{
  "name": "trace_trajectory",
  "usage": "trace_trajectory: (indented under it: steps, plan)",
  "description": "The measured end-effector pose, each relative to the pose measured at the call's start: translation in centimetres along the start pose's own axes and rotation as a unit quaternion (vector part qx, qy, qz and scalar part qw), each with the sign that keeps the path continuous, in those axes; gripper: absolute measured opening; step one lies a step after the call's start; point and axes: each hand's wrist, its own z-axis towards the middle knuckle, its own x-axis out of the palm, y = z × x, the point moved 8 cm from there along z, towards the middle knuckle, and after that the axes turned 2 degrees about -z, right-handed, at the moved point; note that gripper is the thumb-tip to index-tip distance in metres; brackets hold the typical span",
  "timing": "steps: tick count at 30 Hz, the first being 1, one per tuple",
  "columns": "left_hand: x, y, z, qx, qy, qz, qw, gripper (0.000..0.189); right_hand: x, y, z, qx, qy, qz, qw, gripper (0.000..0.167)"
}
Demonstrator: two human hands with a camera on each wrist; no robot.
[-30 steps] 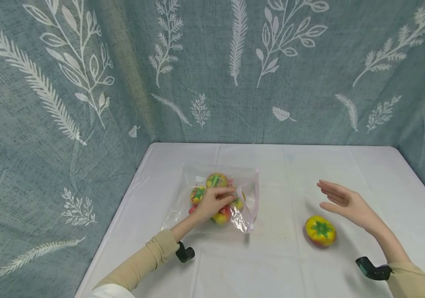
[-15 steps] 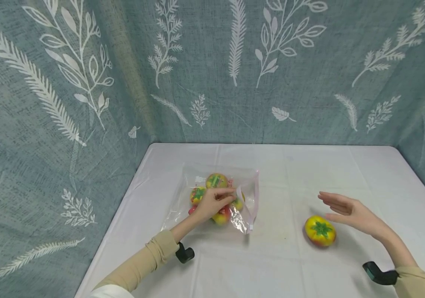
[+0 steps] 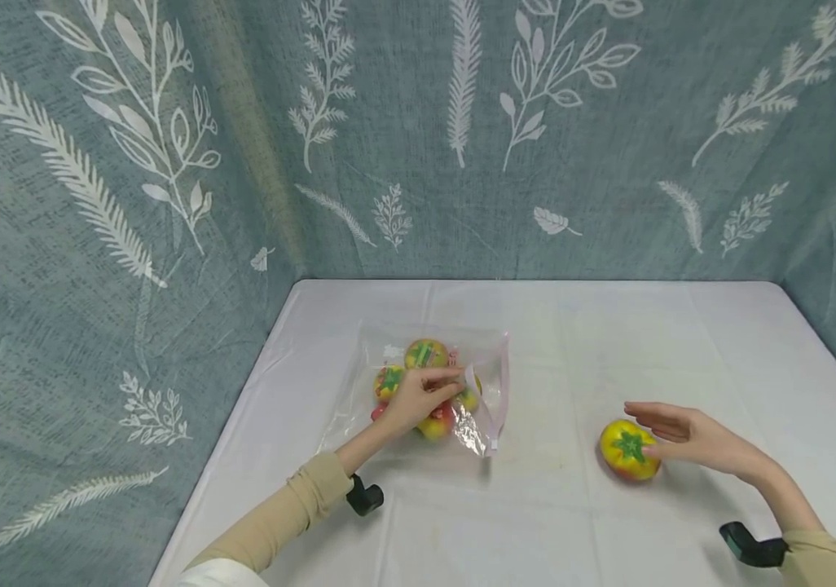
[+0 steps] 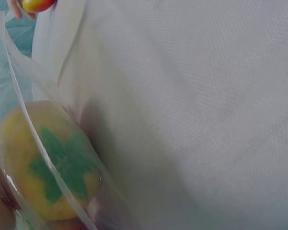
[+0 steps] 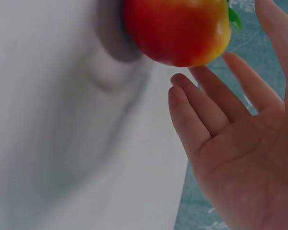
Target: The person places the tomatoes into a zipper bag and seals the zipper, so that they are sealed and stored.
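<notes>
On the left of the table lies a clear zip-lock bag with several yellow-red persimmons in it. My left hand pinches the bag's opening edge between thumb and fingers, holding it lifted. In the left wrist view a bagged persimmon with a green star-shaped calyx shows through the plastic. A single loose persimmon sits on the right of the table. My right hand hovers at its right side, fingers extended, thumb overlapping the fruit in the head view. From the right wrist, the fingers appear just beside the persimmon's red side.
A white cloth covers the table. Blue-green curtains with white leaf prints stand along the back and sides. A black wrist camera is strapped to the left wrist, and another camera to the right.
My right hand has come down and slightly to the right, closer to the loose persimmon. The left hand and the bag have stayed in place.
</notes>
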Motion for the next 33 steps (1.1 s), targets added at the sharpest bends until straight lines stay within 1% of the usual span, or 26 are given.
trace_trajectory:
  steps: [6,9,13,16,20,24,33]
  plan:
    - [0.0,0.1,0.1,0.001,0.003,0.003,1.0000,0.027,0.6,-0.4,-0.1,0.004,0.018,0.005,0.9998,0.062]
    - [-0.1,-1.6,-0.4,0.003,0.007,0.003,1.0000,0.025,0.9,-0.5,-0.2,0.007,0.019,0.008,0.9998,0.062]
    - [-0.1,-1.7,-0.6,0.007,0.008,0.006,0.9999,0.025,1.3,-0.6,-0.3,0.005,0.014,0.007,0.9999,0.062]
    - [-0.1,-0.1,-0.3,0.010,0.008,0.009,0.9999,0.025,1.4,-0.6,-0.3,0.003,0.009,0.006,0.9999,0.062]
    - [-0.1,-0.3,-0.4,0.014,0.010,0.009,0.9998,0.025,1.6,-0.8,-0.4,0.008,0.002,0.003,1.0000,0.063]
    - [-0.2,-0.4,-0.5,0.010,0.008,0.002,0.9999,0.025,1.6,-1.0,-0.4,0.016,-0.003,0.001,0.9999,0.064]
    - [-0.1,-0.1,-0.4,0.002,0.009,-0.001,1.0000,0.027,1.9,-1.1,-0.5,0.012,0.000,0.011,0.9999,0.063]
